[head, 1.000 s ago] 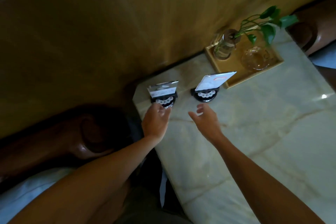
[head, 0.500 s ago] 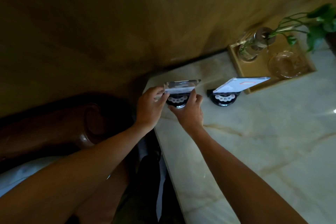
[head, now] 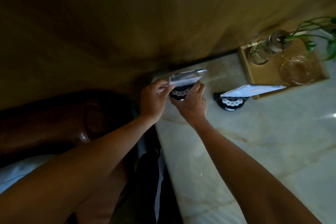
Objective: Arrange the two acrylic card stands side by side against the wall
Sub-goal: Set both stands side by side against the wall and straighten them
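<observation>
Two acrylic card stands with black half-round bases sit on a pale marble table [head: 272,142] near a wooden wall [head: 163,14]. The left card stand [head: 185,79] is at the table's far left corner, close to the wall. My left hand [head: 154,98] grips its left edge and my right hand [head: 190,103] grips its base and right side. The right card stand [head: 241,94] stands free a short way to the right, farther from the wall, its clear panel tilted and holding a white card.
A wooden tray [head: 254,76] at the back right holds a glass vase [head: 263,49] with a green plant and a glass bowl [head: 298,70]; the right stand's panel reaches the tray's corner. A brown leather armrest [head: 63,123] lies left of the table.
A second ago both hands were free near the stands. Both then took hold of the left stand, and it now sits slightly closer to the wall corner.
</observation>
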